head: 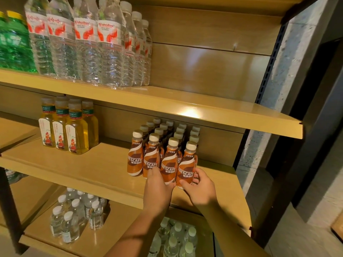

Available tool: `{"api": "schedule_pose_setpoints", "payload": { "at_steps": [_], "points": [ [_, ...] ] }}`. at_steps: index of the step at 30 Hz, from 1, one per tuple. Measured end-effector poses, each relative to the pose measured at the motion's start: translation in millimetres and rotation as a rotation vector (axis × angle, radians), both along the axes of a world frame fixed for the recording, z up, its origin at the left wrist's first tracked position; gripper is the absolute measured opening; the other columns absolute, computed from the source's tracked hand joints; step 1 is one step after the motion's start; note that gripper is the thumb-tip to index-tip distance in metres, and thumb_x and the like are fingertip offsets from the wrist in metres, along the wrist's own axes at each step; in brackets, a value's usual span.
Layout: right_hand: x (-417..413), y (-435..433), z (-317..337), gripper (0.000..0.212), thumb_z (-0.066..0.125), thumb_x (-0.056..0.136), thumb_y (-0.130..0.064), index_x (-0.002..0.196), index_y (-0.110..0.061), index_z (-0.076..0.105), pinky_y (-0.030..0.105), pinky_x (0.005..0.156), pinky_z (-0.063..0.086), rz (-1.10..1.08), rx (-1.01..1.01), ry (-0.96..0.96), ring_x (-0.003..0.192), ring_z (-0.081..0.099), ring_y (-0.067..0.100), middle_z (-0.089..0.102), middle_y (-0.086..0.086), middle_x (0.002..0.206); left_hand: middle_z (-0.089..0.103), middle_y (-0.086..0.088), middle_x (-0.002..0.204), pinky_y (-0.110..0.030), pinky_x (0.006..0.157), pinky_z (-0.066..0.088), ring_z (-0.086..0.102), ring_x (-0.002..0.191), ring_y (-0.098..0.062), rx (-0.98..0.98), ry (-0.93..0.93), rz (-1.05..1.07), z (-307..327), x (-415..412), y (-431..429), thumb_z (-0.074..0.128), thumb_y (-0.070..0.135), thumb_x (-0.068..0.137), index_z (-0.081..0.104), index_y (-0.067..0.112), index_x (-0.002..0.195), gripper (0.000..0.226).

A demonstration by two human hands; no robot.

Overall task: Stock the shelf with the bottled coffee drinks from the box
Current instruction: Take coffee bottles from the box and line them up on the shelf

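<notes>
Several brown Nescafe coffee bottles (135, 156) with white caps stand in rows on the middle shelf (89, 169), toward its right side. My right hand (199, 186) grips the base of the front right coffee bottle (186, 167), which stands at the shelf's front. My left hand (157, 184) wraps around the lower parts of the two front bottles beside it (168, 164). The box is not in view.
Yellow tea bottles (74, 130) stand on the left of the same shelf. Large water bottles (89, 43) and green bottles (13, 43) fill the upper shelf. Small water bottles (74, 216) sit on the bottom shelf, more (176, 238) below my arms. A concrete wall (278, 89) is to the right.
</notes>
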State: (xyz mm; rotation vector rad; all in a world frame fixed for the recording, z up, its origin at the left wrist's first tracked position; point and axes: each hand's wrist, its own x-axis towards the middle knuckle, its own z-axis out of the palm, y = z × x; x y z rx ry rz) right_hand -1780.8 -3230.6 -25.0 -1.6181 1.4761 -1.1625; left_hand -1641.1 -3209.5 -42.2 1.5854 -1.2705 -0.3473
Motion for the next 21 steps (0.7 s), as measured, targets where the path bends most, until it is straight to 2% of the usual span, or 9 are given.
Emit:
{"api": "schedule_pose_setpoints", "payload": {
  "at_steps": [3, 5, 7, 11, 13, 16, 18, 21],
  "points": [
    [-1.7, 14.2, 10.2, 0.068, 0.083, 0.080, -0.034, 0.139, -0.027, 0.049, 0.027, 0.094, 0.049, -0.038, -0.026, 0.128, 0.112, 0.057, 0.009, 0.062, -0.006, 0.134, 0.052, 0.001, 0.122, -0.029, 0.092, 0.049, 0.055, 0.115, -0.019, 0.022, -0.046, -0.056, 0.2, 4.9, 4.0, 0.084, 0.020, 0.080, 0.045, 0.020, 0.125, 0.060],
    [-5.3, 27.7, 18.9, 0.077, 0.080, 0.082, -0.041, 0.147, -0.025, 0.041, 0.030, 0.099, 0.046, -0.063, -0.058, 0.238, 0.123, 0.054, 0.013, 0.055, -0.004, 0.144, 0.048, -0.001, 0.133, -0.034, 0.101, 0.049, 0.053, 0.124, -0.023, 0.056, -0.136, -0.083, 1.0, 10.3, 8.7, 0.084, 0.024, 0.078, 0.041, 0.021, 0.133, 0.070],
    [-10.7, 40.5, 26.2, 0.083, 0.074, 0.084, -0.050, 0.152, -0.025, 0.034, 0.032, 0.107, 0.043, -0.072, -0.084, 0.368, 0.136, 0.047, 0.016, 0.046, -0.005, 0.152, 0.047, 0.001, 0.134, -0.036, 0.100, 0.051, 0.052, 0.123, -0.021, 0.102, -0.306, -0.088, 4.4, 17.7, 17.9, 0.080, 0.040, 0.079, 0.040, 0.024, 0.131, 0.068],
    [-17.2, 62.4, 30.9, 0.080, 0.053, 0.088, -0.068, 0.153, -0.030, 0.026, 0.039, 0.116, 0.036, -0.059, -0.136, 0.570, 0.143, 0.037, 0.018, 0.037, -0.004, 0.158, 0.050, 0.005, 0.126, -0.033, 0.092, 0.052, 0.053, 0.115, -0.016, 0.119, -0.673, -0.086, 12.3, 39.4, 48.0, 0.060, 0.064, 0.083, 0.042, 0.027, 0.123, 0.057],
    [-17.9, 72.7, 29.8, 0.082, 0.044, 0.089, -0.070, 0.155, -0.029, 0.020, 0.045, 0.123, 0.024, -0.056, -0.122, 0.661, 0.151, 0.024, 0.023, 0.024, 0.001, 0.165, 0.051, 0.005, 0.124, -0.032, 0.093, 0.051, 0.053, 0.113, -0.015, 0.128, -0.822, -0.084, 17.7, 51.6, 64.2, 0.052, 0.069, 0.084, 0.042, 0.027, 0.124, 0.058],
    [-16.8, 87.7, 30.5, 0.085, 0.038, 0.091, -0.070, 0.159, -0.028, 0.009, 0.045, 0.126, 0.008, -0.031, -0.104, 0.781, 0.155, 0.005, 0.027, 0.007, 0.006, 0.169, 0.049, 0.002, 0.135, -0.039, 0.106, 0.043, 0.049, 0.124, -0.021, 0.197, -0.995, -0.064, 26.8, 70.7, 87.6, 0.040, 0.077, 0.083, 0.040, 0.025, 0.137, 0.074],
    [-13.1, 99.8, 32.7, 0.088, 0.036, 0.091, -0.071, 0.160, -0.029, 0.001, 0.047, 0.125, 0.002, 0.002, -0.106, 0.846, 0.156, -0.001, 0.029, -0.001, 0.009, 0.169, 0.044, -0.002, 0.147, -0.047, 0.116, 0.032, 0.041, 0.136, -0.026, 0.258, -1.064, -0.059, 31.5, 86.0, 104.2, 0.035, 0.081, 0.082, 0.034, 0.023, 0.147, 0.087],
    [-3.6, 120.6, 38.3, 0.088, 0.034, 0.092, -0.071, 0.160, -0.030, -0.004, 0.048, 0.123, -0.003, 0.033, -0.151, 0.927, 0.155, -0.006, 0.031, -0.007, 0.010, 0.169, 0.036, -0.006, 0.157, -0.054, 0.121, 0.024, 0.032, 0.145, -0.029, 0.304, -1.141, -0.042, 41.2, 113.1, 128.6, 0.030, 0.083, 0.082, 0.028, 0.022, 0.155, 0.095]
  ]
}}
